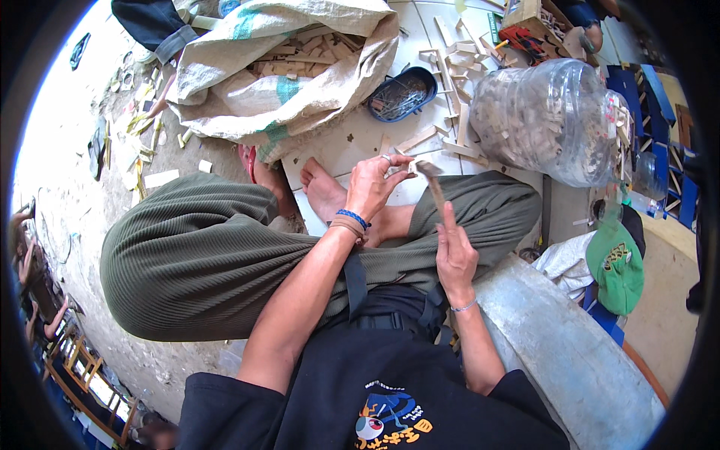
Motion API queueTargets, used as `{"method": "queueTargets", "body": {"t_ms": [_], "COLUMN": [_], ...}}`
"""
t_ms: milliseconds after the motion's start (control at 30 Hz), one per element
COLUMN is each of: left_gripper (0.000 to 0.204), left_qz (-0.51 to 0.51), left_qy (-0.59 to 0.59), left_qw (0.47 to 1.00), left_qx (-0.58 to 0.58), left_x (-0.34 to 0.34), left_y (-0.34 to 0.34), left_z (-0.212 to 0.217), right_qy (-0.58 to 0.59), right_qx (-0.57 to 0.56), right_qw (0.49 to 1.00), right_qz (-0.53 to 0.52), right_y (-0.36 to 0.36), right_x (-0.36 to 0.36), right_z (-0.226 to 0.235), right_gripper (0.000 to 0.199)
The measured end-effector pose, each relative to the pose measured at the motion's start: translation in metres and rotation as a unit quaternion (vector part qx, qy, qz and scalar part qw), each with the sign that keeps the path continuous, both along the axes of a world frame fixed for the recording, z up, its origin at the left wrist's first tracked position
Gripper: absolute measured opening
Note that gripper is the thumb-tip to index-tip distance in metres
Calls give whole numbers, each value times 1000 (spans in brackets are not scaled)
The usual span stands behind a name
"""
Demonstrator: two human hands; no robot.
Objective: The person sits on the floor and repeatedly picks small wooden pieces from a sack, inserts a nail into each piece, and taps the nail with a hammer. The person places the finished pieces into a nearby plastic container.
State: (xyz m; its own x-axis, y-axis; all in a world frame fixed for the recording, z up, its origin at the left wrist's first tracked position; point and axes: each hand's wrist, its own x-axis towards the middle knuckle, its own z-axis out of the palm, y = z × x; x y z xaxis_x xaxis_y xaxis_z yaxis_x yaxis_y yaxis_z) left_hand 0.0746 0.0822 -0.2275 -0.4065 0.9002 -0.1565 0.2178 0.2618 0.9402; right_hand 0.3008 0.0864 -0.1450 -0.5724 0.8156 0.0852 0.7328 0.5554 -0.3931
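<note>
The left hand (371,184) is pinching a small pale piece (412,166) between thumb and fingers, so the piece is sitting right at the fingertips, above the crossed legs. The right hand (456,259) is closing around the lower handle of a hammer (437,196), with the index finger lying along the wood. The hammer's head is hanging just to the right of the piece; whether the two are touching, I cannot tell.

Pale tiles (409,41) are covering the floor ahead, giving way to rough grey ground (172,367) on the left. A white sack (225,105) with green bands is standing open, holding wood scraps (307,60). To its right, a blue tin (374,107) is holding nails (401,97). Wood strips (445,79) are lying loosely between the tin and a clear jug (540,120), which is resting on its side and holding many small wood bits. A green cap (616,262) is lying farther right, near a grey board (559,330) beside the person. Someone in dark shorts (154,26) is staying close to the sack's far left.

The piece is looking cream-coloured, the fingers hiding much of its shape. The hammer is showing a slim brown handle, slanting up and leftward, and a dull, blurred head.
</note>
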Motion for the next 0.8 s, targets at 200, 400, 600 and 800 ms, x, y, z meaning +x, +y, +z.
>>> {"method": "queueTargets", "body": {"t_ms": [200,400,600,800], "left_gripper": [30,31,31,40], "left_qz": [-1,-25,-77,-134], "left_qy": [8,25,-32,-75], "left_qw": [1000,998,979,960], "left_qx": [17,49,186,234], "left_x": [2,-1,6,-6], "left_y": [-1,2,12,-3], "left_z": [-4,12,82,157], "right_qy": [-50,124,294,345], "right_qx": [-47,-146,-368,-509], "right_qw": [998,971,846,759], "right_qz": [1,-141,-250,-212], "right_y": [0,20,69,63], "right_x": [-3,-21,-40,-39], "right_z": [3,26,58,110], "right_gripper": [64,50,47,44]}}
